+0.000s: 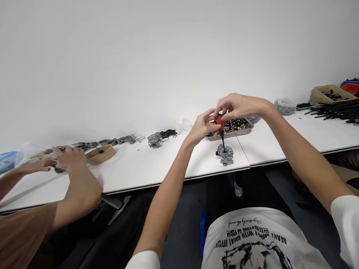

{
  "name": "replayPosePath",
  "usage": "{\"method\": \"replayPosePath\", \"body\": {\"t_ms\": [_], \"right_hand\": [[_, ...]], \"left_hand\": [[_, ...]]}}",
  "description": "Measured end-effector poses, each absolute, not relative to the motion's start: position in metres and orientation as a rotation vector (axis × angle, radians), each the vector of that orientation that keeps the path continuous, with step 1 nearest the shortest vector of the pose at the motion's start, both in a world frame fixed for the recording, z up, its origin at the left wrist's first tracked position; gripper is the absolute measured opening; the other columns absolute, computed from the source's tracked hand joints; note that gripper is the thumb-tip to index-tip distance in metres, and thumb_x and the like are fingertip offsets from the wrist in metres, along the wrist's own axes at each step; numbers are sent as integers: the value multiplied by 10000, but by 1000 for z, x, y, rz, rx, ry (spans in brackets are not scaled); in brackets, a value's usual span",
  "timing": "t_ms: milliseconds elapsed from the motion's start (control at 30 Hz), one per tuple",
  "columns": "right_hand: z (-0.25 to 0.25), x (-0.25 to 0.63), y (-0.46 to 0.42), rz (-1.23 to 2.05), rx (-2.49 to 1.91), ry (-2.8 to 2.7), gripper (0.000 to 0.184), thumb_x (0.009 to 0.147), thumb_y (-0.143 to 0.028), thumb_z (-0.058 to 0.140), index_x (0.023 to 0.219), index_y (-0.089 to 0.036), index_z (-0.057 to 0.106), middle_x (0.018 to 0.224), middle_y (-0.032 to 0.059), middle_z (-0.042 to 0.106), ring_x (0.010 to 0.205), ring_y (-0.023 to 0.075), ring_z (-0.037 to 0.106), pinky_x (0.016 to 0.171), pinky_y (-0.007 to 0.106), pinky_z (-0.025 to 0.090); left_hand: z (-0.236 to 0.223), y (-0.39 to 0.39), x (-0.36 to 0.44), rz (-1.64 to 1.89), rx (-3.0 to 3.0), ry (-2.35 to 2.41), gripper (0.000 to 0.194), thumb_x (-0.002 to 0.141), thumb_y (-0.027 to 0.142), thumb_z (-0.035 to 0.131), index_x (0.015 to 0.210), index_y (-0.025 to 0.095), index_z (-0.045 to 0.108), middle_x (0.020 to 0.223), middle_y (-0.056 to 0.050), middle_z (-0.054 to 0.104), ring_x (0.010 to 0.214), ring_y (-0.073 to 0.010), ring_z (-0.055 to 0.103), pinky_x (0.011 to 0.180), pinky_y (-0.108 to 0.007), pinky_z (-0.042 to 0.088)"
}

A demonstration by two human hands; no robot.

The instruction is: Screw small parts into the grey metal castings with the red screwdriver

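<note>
A screwdriver (220, 124) with a red and black handle stands upright, its dark shaft reaching down into a grey metal casting (226, 155) that looks like a carburetor body. My left hand (204, 127) grips the handle from the left, thumb and fingers around its lower part. From above, my right hand (233, 106) has its fingertips pinched on the handle's top end. The casting rests on the white table close to its front edge. Whatever the tip touches inside the casting is hidden.
Behind the casting lies a metal tray (244, 129) of small brass and black parts. Another grey casting (154, 140) sits left, near a tan ring-shaped container (101, 154). A co-worker's hands (65, 158) handle parts at far left. Bins (328, 94) and black rods (340, 110) lie right.
</note>
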State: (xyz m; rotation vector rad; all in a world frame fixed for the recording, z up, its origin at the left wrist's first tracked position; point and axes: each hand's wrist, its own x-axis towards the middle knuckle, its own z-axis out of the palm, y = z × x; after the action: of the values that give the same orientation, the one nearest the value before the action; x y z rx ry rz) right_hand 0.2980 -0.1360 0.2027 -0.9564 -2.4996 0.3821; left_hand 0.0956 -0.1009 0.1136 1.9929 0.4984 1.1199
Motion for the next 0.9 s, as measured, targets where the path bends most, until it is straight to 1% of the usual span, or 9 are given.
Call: {"method": "replayPosePath", "body": {"t_ms": [67,167,267,400,467,633,700,800,900], "right_hand": [[201,297,-135,342,-1039,-2465,223,853,-401,755,944,-197,759,919,68,680,825,195,610,695,332,452],[195,290,-136,192,-1213,-2374,255,883,-432,745,864,-179,728,840,87,652,774,197,574,660,338,424],[193,288,-138,169,-1201,-2364,284,918,-455,698,896,-173,729,872,101,665,813,208,578,681,339,427],[200,297,-137,352,-937,-2517,266,891,-417,695,1024,-197,764,1020,87,711,929,213,618,768,340,459],[201,300,-136,389,-910,-2545,247,869,-398,720,1013,-204,771,1008,74,714,920,208,624,774,341,463],[195,296,-137,247,-1185,-2391,231,854,-415,766,843,-188,730,858,72,661,831,209,600,705,337,442],[193,295,-138,228,-1166,-2387,231,863,-420,747,867,-190,733,905,80,670,864,216,604,717,338,448],[196,297,-138,320,-1021,-2479,217,854,-379,734,971,-198,762,1002,82,700,932,220,624,776,351,470],[196,303,-135,378,-946,-2452,212,864,-322,701,1015,-190,770,1025,84,718,943,216,635,821,366,486]], "left_hand": [[114,-103,96,1111,1998,502,503,809,330,815,1267,203,652,960,-63,717,606,-128,653,515,-274,561],[111,-105,102,1116,1995,544,484,795,339,845,1217,202,653,857,-22,675,559,-112,621,491,-261,538],[107,-105,107,1125,1974,589,494,792,331,858,1216,204,638,767,7,635,522,-113,600,478,-265,524],[107,-101,102,1104,1964,550,624,791,352,853,1341,214,595,909,-59,713,646,-166,685,543,-300,570],[108,-101,100,1092,1965,524,612,796,371,843,1335,211,603,971,-80,724,706,-184,708,569,-310,587],[106,-101,104,1131,1984,551,518,754,342,875,1206,212,657,841,-21,681,614,-141,656,534,-287,571],[104,-101,105,1142,1977,560,531,755,314,869,1230,212,655,811,-14,678,583,-136,644,527,-289,566],[100,-100,103,1097,1955,542,578,769,278,843,1304,202,636,870,-49,724,566,-136,652,542,-297,570],[96,-100,101,1126,1911,549,498,785,280,814,1246,174,662,937,-82,749,562,-127,653,554,-300,580]]}}
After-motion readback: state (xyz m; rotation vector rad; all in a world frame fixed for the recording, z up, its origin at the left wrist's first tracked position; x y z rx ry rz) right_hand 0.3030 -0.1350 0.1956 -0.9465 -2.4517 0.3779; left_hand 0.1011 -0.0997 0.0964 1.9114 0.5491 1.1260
